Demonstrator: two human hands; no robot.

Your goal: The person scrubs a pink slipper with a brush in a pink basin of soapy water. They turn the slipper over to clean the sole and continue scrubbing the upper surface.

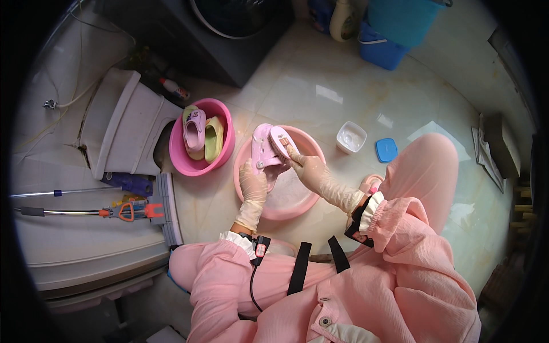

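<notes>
Over a light pink basin (315, 150), my gloved left hand (254, 182) grips a pink clog (260, 141) by its strap end. My right hand (311, 169), also gloved, holds a pink scrubbing brush (283, 138). Its bristles touch the clog's upper. Whitish, cloudy water (289, 195) lies in the basin. To the left, a brighter pink tub (190, 168) holds another pink clog (195, 133) and yellow-green clogs (214, 135).
A small white plastic tub (351, 137) with whitish contents stands right of the basin, near a blue lid (386, 150). A toilet (128, 124) and a sponge mop (165, 210) are at left. Beyond are a washing machine (206, 47) and a blue bucket (381, 51).
</notes>
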